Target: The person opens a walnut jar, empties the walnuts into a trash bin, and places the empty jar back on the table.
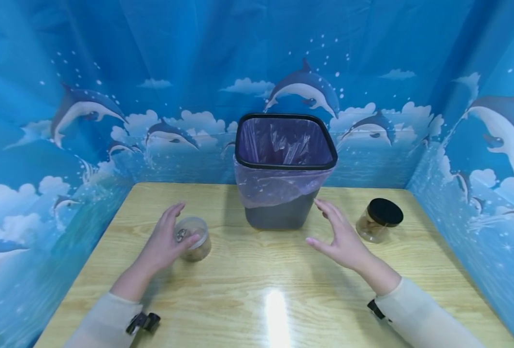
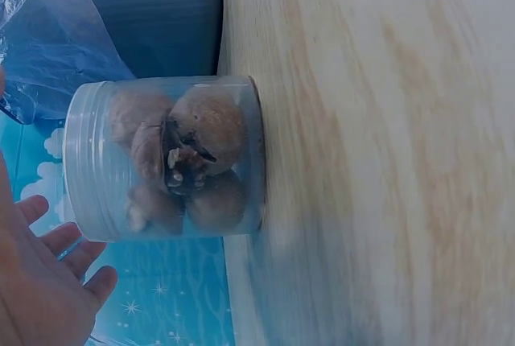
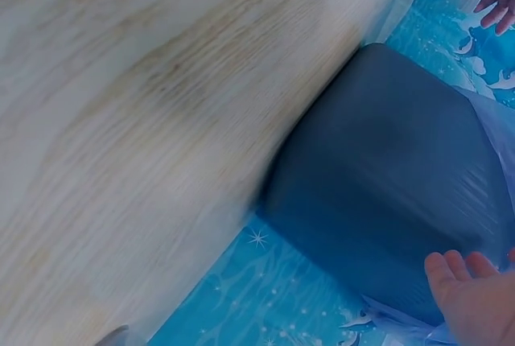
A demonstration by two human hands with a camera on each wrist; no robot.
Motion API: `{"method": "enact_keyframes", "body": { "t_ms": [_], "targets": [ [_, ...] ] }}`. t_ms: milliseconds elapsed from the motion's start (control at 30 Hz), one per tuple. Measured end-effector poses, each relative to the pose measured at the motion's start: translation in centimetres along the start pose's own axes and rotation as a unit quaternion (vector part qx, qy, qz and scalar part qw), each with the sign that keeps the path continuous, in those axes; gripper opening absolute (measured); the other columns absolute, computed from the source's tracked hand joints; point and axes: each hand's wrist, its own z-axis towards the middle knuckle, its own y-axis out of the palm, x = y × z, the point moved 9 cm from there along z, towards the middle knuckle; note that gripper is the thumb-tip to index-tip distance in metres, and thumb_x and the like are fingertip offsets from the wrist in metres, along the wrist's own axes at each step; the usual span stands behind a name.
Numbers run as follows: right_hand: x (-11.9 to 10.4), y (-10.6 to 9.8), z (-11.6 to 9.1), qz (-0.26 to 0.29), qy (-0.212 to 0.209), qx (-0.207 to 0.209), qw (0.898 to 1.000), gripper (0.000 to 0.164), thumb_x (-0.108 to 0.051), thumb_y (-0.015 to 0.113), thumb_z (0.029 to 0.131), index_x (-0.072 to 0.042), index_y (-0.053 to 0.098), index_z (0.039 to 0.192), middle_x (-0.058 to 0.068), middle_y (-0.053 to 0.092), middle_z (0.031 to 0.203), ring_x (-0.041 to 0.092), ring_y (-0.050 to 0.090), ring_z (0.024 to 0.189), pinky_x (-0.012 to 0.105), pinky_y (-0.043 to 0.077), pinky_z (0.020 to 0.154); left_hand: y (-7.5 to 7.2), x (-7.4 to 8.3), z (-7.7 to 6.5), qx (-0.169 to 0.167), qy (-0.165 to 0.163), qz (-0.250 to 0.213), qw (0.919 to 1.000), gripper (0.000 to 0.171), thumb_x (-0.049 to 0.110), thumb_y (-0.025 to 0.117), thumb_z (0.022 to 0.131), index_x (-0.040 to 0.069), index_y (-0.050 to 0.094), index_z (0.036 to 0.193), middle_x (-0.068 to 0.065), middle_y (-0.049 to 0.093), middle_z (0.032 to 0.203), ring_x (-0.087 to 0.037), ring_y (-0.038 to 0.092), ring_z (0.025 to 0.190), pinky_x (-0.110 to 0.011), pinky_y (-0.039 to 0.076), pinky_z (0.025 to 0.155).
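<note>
A clear plastic jar [image 2: 105,161] of walnuts [image 2: 211,130] stands lidless on the table at the left; one walnut has a cracked shell. Close by its rim, my left hand [image 1: 163,244] is spread, with the thumb over the jar's mouth in the head view and the fingers relaxed. Right of the middle, my right hand [image 1: 341,239] hovers with thumb and fingers apart, nothing between them. Its fingertips are near the side of a grey trash bin [image 1: 278,217]. Behind that hand is a second clear jar [image 1: 372,228] with a black lid [image 1: 385,212] and brownish contents.
The bin stands at the back middle, a purple plastic bag [image 1: 278,186] lining it and folded out under a black rim [image 1: 286,167]. A pale wooden table [image 1: 235,295] carries everything. Blue dolphin-print sheets [image 1: 187,58] enclose the back and both sides.
</note>
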Motion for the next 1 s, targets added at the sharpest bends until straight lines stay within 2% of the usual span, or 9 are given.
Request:
{"method": "enact_keyframes", "body": {
  "t_ms": [133,300,500,700,1000],
  "targets": [
    [-0.2,0.3,0.0,0.007,-0.006,0.0,1.0,0.091,-0.027,0.082,0.083,-0.014,0.029,0.157,0.016,0.036,0.155,0.036,0.045,0.132,0.055,0.041,0.106,0.1,-0.2,0.0,-0.001,-0.001,-0.005,1.0,0.091,0.04,0.071,0.093,0.005,0.019,0.158,-0.025,0.023,0.16,-0.049,0.033,0.138,-0.07,0.031,0.105],
    [-0.3,0.7,0.0,0.015,-0.005,-0.009,1.0,0.09,-0.027,0.081,0.084,-0.011,0.03,0.156,0.016,0.035,0.155,0.036,0.045,0.133,0.055,0.04,0.106,0.1,-0.6,-0.1,-0.01,-0.008,-0.011,0.9999,0.093,0.044,0.07,0.093,0.006,0.017,0.159,-0.026,0.023,0.159,-0.05,0.034,0.137,-0.071,0.033,0.103],
    [-0.6,1.1,0.1,0.02,-0.016,-0.013,1.0,0.089,-0.025,0.08,0.084,-0.009,0.03,0.156,0.013,0.035,0.155,0.033,0.044,0.135,0.051,0.04,0.108,0.3,-1.2,-0.1,-0.017,-0.011,-0.018,0.9996,0.093,0.042,0.07,0.093,0.002,0.018,0.158,-0.027,0.024,0.157,-0.049,0.037,0.135,-0.069,0.035,0.103],
    [-1.0,1.3,0.1,0.041,-0.017,-0.016,0.999,0.088,-0.025,0.079,0.085,-0.008,0.03,0.156,0.014,0.035,0.155,0.035,0.046,0.133,0.051,0.04,0.108,0.8,-2.1,-0.5,-0.038,-0.029,-0.02,0.9986,0.094,0.045,0.069,0.093,0.001,0.016,0.158,-0.03,0.028,0.154,-0.05,0.042,0.131,-0.069,0.036,0.101],
    [-1.0,2.1,-0.2,0.055,-0.015,-0.031,0.998,0.088,-0.026,0.079,0.086,-0.009,0.029,0.156,0.012,0.035,0.155,0.034,0.046,0.133,0.055,0.04,0.107,1.5,-3.3,-0.8,-0.057,-0.055,-0.024,0.9965,0.098,0.05,0.069,0.091,0.001,0.016,0.158,-0.031,0.022,0.156,-0.055,0.036,0.134,-0.069,0.032,0.105]
  ]
}}
